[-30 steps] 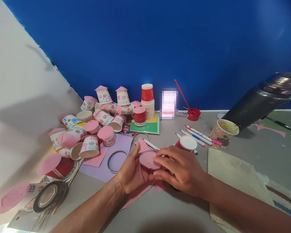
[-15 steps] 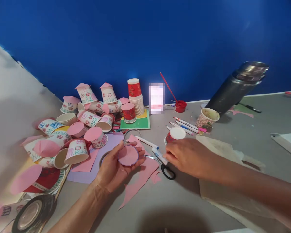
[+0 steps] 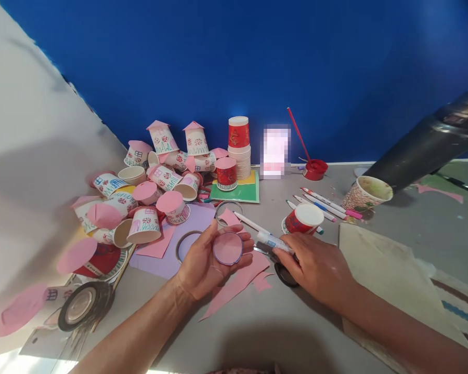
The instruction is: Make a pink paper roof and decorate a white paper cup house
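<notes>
Left hand (image 3: 203,262) lies palm up over the table (image 3: 257,332), fingers loosely curled, cradling a pink paper disc (image 3: 228,248) with a dark drawn outline; the disc rests flat on the fingers, not pinched. Right hand (image 3: 315,265) reaches down over the scissors (image 3: 284,272) and the glue stick (image 3: 275,242); its fingertips touch the glue stick, though whether they have closed on it cannot be told. Judgement on the disc: thin paper, nearly weightless, floppy, easy to crease or tear, and liable to slide off an open palm. Best held by the rim between thumb and forefinger, or kept supported from beneath as now. Pink paper offcuts (image 3: 237,283) lie just under the left hand. A heap of decorated paper cups (image 3: 156,192) sits well to the left, markers (image 3: 323,205) behind the right hand.
</notes>
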Motion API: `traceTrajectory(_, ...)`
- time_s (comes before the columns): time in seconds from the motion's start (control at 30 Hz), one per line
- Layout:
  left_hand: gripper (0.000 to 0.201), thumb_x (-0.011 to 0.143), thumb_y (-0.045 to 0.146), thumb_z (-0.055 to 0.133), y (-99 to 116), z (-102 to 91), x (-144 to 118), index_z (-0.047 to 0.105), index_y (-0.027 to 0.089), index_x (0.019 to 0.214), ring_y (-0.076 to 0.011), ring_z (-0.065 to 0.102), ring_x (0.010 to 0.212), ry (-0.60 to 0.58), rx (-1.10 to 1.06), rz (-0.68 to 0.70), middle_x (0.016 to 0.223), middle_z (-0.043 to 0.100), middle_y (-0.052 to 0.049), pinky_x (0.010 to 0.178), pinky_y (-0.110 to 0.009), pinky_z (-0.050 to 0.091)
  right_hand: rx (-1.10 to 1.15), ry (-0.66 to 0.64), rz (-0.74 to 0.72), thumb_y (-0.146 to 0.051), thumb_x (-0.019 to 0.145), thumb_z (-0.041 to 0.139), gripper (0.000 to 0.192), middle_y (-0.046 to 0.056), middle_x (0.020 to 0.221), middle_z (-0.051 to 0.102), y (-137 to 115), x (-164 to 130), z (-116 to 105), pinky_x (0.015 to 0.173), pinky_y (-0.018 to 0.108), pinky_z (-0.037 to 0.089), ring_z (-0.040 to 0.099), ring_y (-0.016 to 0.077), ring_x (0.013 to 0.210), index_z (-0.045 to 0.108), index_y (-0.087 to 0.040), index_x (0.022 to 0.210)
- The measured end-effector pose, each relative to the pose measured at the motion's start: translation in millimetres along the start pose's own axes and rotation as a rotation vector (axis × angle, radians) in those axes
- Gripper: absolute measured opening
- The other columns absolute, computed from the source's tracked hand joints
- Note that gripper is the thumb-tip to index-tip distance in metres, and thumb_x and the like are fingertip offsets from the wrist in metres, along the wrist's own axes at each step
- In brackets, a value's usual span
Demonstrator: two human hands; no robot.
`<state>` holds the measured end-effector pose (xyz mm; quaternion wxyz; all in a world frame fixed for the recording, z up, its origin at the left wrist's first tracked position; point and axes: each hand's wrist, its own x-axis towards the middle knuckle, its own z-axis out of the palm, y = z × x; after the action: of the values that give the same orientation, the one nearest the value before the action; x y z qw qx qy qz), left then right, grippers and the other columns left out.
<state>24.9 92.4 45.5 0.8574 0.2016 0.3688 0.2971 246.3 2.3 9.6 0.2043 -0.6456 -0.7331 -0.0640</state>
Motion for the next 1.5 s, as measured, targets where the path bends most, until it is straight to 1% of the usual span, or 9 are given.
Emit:
traceTrajectory(0.13, 0.054, 0.103, 0.055, 0.050, -4.9, -1.1, 0.8, 0.072, 0.007, 0.114, -0.0324, 0.074, 0.106, -0.025, -0.032, 0.011, 0.117, 0.076, -0.021, 0.096, -0.050, 0.060, 0.160, -0.004, -0.125, -0.028, 0.104, 0.053, 0.017, 0.003, 0.081, 0.077, -16.0, 5.8, -13.6, 0.061, 0.032, 0.042, 0.075, 0.0204, 0.071, 0.067, -0.018, 0.103)
traceTrajectory(0.3, 0.053, 0.105, 0.053, 0.047, -13.6, -1.3, -0.3, 0.074, 0.009, 0.116, -0.0265, 0.071, 0.109, -0.022, -0.035, 0.046, 0.118, 0.076, -0.017, 0.097, -0.041, 0.058, 0.093, 0.052, -0.233, -0.028, 0.107, 0.049, 0.024, 0.004, 0.076, 0.076, -36.1, 17.9, -12.1, 0.059, 0.035, 0.039, 0.073, 0.0219, 0.067, 0.067, -0.014, 0.115)
traceTrajectory(0.4, 0.050, 0.102, 0.055, 0.055, -20.6, -3.0, -0.4, 0.076, 0.011, 0.114, -0.0265, 0.069, 0.113, -0.042, -0.019, 0.087, 0.117, 0.077, -0.015, 0.098, -0.038, 0.056, 0.071, 0.092, -0.240, -0.029, 0.107, 0.049, 0.028, 0.007, 0.079, 0.078, -41.1, 20.6, -5.9, 0.061, 0.035, 0.039, 0.073, 0.0214, 0.069, 0.067, -0.012, 0.120)
traceTrajectory(0.6, 0.058, 0.084, 0.063, 0.077, -27.6, -3.9, -0.7, 0.076, 0.014, 0.115, -0.0306, 0.070, 0.107, -0.122, 0.060, 0.134, 0.114, 0.078, -0.013, 0.088, -0.038, 0.057, 0.015, 0.152, -0.251, -0.027, 0.106, 0.051, 0.025, 0.003, 0.069, 0.070, -46.2, 21.6, -4.5, 0.061, 0.036, 0.034, 0.064, 0.0188, 0.060, 0.070, -0.012, 0.110)
traceTrajectory(0.83, 0.047, 0.094, 0.056, 0.067, -20.5, -3.6, -0.7, 0.078, 0.013, 0.111, -0.0234, 0.068, 0.090, -0.129, 0.231, 0.199, 0.107, 0.077, -0.012, 0.074, -0.030, 0.052, -0.042, 0.192, -0.271, -0.024, 0.105, 0.053, 0.021, 0.001, 0.067, 0.064, -43.7, 20.5, -7.5, 0.061, 0.036, 0.032, 0.059, 0.0187, 0.061, 0.071, -0.015, 0.108)
traceTrajectory(1.0, 0.030, 0.096, 0.041, 0.069, -20.3, -2.6, -0.9, 0.080, 0.016, 0.109, -0.0209, 0.066, 0.088, -0.132, 0.358, 0.259, 0.098, 0.077, -0.008, 0.078, -0.031, 0.052, -0.077, 0.212, -0.290, -0.025, 0.104, 0.054, 0.022, 0.001, 0.065, 0.065, -43.3, 20.3, -6.9, 0.060, 0.038, 0.031, 0.061, 0.0192, 0.059, 0.072, -0.013, 0.111)
traceTrajectory(1.1, 0.033, 0.097, 0.041, 0.067, -20.5, -3.1, -2.3, 0.079, 0.017, 0.116, -0.0227, 0.068, 0.092, -0.097, 0.442, 0.281, 0.099, 0.078, -0.009, 0.083, -0.032, 0.054, -0.066, 0.218, -0.272, -0.027, 0.105, 0.054, 0.023, 0.000, 0.063, 0.066, -43.5, 21.4, -7.2, 0.060, 0.037, 0.031, 0.062, 0.0183, 0.057, 0.073, -0.013, 0.108)
traceTrajectory(1.3, 0.042, 0.100, 0.047, 0.060, -27.2, -1.0, -4.4, 0.076, 0.019, 0.128, -0.0286, 0.068, 0.113, -0.068, 0.604, 0.391, 0.123, 0.077, -0.011, 0.105, -0.043, 0.051, -0.007, 0.277, -0.191, -0.031, 0.107, 0.049, 0.030, -0.003, 0.054, 0.064, -42.2, 22.0, -7.9, 0.058, 0.035, 0.032, 0.059, 0.0156, 0.047, 0.074, -0.017, 0.099)
traceTrajectory(1.5, 0.044, 0.096, 0.049, 0.066, -28.0, -4.4, -2.7, 0.078, 0.020, 0.126, -0.0287, 0.069, 0.112, 0.013, 0.657, 0.442, 0.114, 0.080, -0.011, 0.105, -0.041, 0.052, 0.027, 0.246, -0.188, -0.030, 0.106, 0.053, 0.026, -0.001, 0.064, 0.070, -37.2, 20.8, -4.0, 0.061, 0.035, 0.034, 0.068, 0.0170, 0.056, 0.074, -0.015, 0.108)
